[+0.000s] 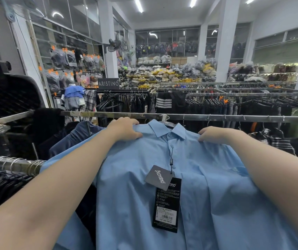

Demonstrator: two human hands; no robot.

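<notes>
A light blue collared shirt (207, 186) hangs on a hanger (165, 121) hooked over a metal rail (216, 117) in front of me. My left hand (124, 129) grips the shirt's left shoulder, fingers curled over the top edge. At the right shoulder my right hand (215, 134) pinches the fabric. Dark paper tags (164, 195) dangle on a cord from a button on the shirt's front placket.
A navy shirt (76, 139) hangs to the left of the blue one. A second rail (9, 164) with several metal hooks crosses at lower left. Racks of dark trousers (234, 105) fill the middle distance. Bagged goods and a pillar (108, 42) stand behind.
</notes>
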